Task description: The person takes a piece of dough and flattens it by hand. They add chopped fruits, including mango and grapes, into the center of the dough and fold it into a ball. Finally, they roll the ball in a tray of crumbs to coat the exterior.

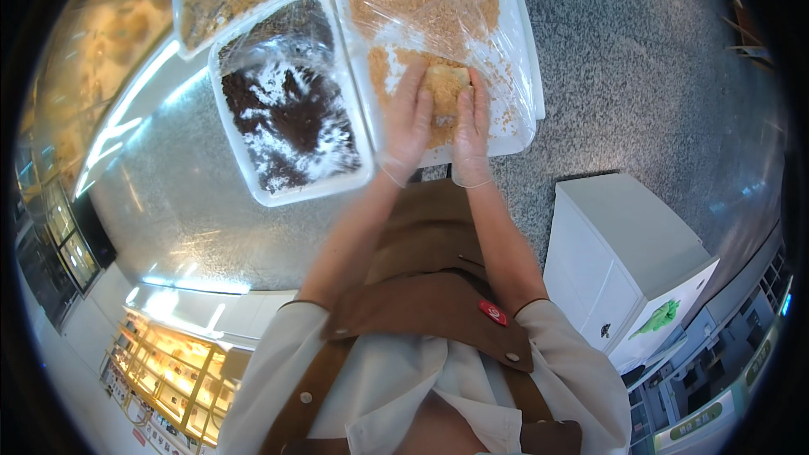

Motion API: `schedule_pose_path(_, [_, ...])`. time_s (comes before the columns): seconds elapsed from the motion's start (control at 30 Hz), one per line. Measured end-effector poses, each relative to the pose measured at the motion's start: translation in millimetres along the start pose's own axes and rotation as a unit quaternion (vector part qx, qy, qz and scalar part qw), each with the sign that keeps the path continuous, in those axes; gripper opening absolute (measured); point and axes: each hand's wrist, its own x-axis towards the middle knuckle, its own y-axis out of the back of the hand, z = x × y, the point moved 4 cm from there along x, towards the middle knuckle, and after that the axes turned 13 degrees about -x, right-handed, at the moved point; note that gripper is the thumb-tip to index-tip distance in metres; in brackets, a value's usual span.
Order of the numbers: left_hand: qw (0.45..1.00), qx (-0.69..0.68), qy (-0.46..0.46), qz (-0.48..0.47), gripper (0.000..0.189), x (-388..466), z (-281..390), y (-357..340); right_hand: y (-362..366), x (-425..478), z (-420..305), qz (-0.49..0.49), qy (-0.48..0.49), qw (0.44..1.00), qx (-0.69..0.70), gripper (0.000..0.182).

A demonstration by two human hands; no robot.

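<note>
A white plastic tray point(531, 76) of tan crumbs point(423, 0) lies in front of me, clear plastic film stretched over part of it. Both my hands wear thin transparent gloves. Between them is a pale piece of food point(447, 79) coated in crumbs, low in the tray. My left hand point(409, 117) presses its left side with fingers extended. On its right side rests my right hand point(472, 126), fingers likewise straight. Loose crumbs lie around and below the piece.
Left of the crumb tray stands a white tray point(366, 170) of dark brown crumbs and white powder. Another tray point(180, 25) with a mottled tan topping is at upper left, near a glass display. A white cabinet point(588, 253) stands at right on the speckled floor.
</note>
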Motion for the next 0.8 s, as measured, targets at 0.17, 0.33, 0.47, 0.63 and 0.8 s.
schedule_pose_path(0.17, [0.959, -0.26, 0.097, 0.049, 0.05, -6, 18, -14, -20, -7, 0, -0.021, -0.113, 0.964, 0.24, 0.046])
schedule_pose_path(0.33, [0.957, -0.257, 0.087, 0.103, 0.048, -16, 30, 14, -11, 0, -3, -0.085, -0.032, 0.993, 0.072, 0.042])
schedule_pose_path(0.47, [0.959, -0.241, 0.09, 0.116, 0.051, -36, 0, 27, 5, 13, 10, -0.045, 0.198, 0.942, -0.269, 0.048])
schedule_pose_path(0.63, [0.998, 0.036, -0.006, 0.058, 0.072, -42, -2, 34, 4, 40, 1, -0.091, 0.305, 0.876, -0.363, 0.062])
schedule_pose_path(0.8, [0.906, 0.421, 0.028, -0.027, 0.081, -22, 32, 25, -5, 66, -24, -0.281, 0.309, 0.82, -0.39, 0.066])
